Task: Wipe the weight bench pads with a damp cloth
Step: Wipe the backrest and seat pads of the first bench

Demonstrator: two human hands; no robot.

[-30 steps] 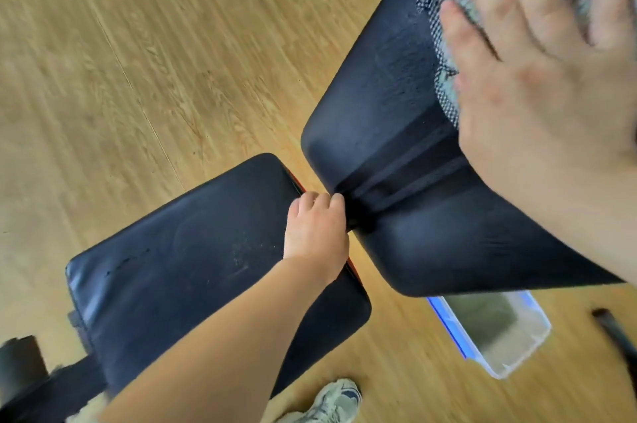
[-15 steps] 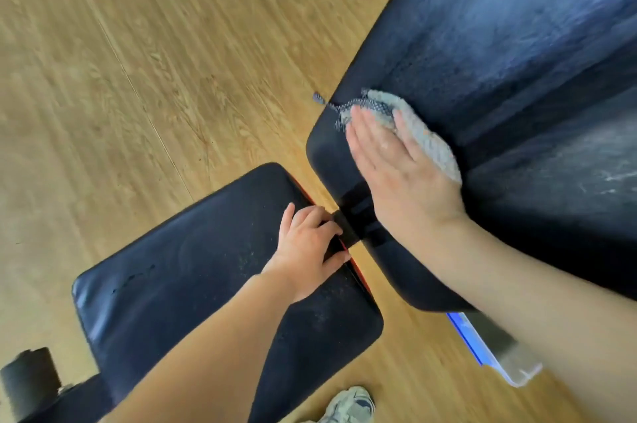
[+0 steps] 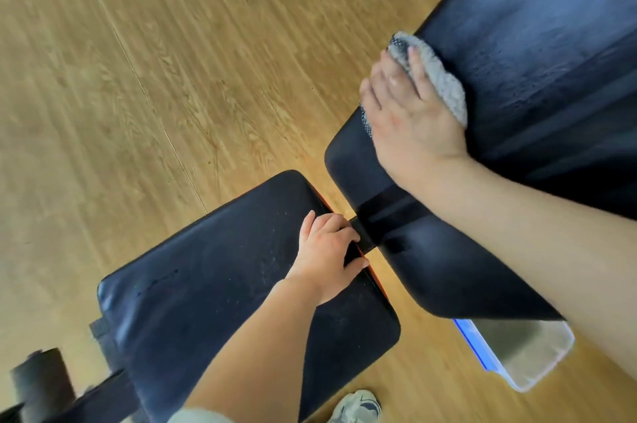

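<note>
Pressing cloth (image 3: 444, 84) flat under right hand (image 3: 410, 119) at edge of back pad (image 3: 534, 43) — gripping seat pad (image 3: 224, 284) with left hand (image 3: 327, 253); tub (image 3: 531, 357) beneath.

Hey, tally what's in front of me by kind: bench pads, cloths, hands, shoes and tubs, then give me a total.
Bench pads: 2, the seat pad and the back pad
Cloths: 1, the grey cloth
Hands: 2, the left hand and the right hand
Shoes: 1, a white shoe
Tubs: 1, a plastic tub
Total: 7

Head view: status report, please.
Right hand flat on cloth, pressing back pad edge. Left hand grips seat pad end. Tub on floor, not in the way.
</note>
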